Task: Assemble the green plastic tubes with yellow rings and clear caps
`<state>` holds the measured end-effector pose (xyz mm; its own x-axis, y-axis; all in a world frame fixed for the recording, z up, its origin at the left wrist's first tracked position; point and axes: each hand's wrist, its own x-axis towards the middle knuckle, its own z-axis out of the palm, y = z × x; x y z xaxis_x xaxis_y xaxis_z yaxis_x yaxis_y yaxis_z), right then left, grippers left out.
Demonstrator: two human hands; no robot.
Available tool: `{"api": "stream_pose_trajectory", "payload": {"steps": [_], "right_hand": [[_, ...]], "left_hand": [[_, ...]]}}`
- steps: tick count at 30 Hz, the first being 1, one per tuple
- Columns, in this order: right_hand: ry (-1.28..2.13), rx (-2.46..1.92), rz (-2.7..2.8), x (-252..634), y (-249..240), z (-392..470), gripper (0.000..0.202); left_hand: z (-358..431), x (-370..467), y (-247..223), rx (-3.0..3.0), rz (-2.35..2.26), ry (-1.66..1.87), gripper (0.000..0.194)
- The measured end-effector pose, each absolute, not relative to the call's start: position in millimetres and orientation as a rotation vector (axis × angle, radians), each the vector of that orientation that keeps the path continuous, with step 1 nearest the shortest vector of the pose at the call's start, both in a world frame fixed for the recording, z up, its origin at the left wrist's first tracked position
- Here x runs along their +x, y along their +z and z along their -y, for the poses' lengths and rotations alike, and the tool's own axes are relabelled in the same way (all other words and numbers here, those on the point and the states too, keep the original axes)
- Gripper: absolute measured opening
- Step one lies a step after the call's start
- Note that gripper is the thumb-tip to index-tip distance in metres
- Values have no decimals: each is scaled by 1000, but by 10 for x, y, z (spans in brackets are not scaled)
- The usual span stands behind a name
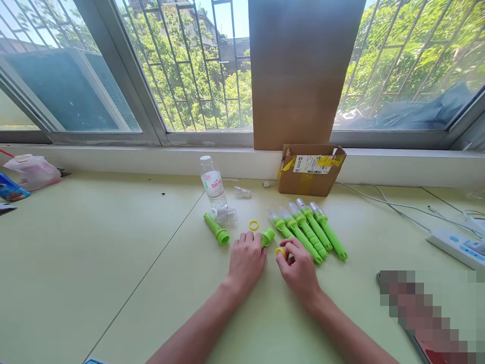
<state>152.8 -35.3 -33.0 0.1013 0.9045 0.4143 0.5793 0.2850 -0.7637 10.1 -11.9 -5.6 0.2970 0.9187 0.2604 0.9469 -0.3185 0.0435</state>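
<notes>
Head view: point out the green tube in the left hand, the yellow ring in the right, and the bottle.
Green tube (269, 237), head view: threaded end showing past the left hand (247, 258).
Held yellow ring (280, 249), head view: visible band, in the right hand (299, 265).
Bottle (213, 185), head view: middle of its label.

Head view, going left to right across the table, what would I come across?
Pink plastic bag, water bottle, left hand holding a green tube, right hand holding a yellow ring, white power strip.
</notes>
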Motion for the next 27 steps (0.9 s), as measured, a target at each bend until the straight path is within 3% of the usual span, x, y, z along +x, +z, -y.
{"api": "stream_pose_trajectory", "payload": {"steps": [6, 14, 27], "right_hand": [[401, -1384, 1579, 1527, -330, 348, 22], [290, -1382, 1411, 1536, -292, 366, 30], [355, -1374, 1214, 1557, -280, 367, 29]], "left_hand": [[105, 109, -73, -2409, 1766, -311, 14], [175, 124, -21, -2453, 1702, -499, 24], [174, -7, 62, -2739, 1378, -526, 21]]}}
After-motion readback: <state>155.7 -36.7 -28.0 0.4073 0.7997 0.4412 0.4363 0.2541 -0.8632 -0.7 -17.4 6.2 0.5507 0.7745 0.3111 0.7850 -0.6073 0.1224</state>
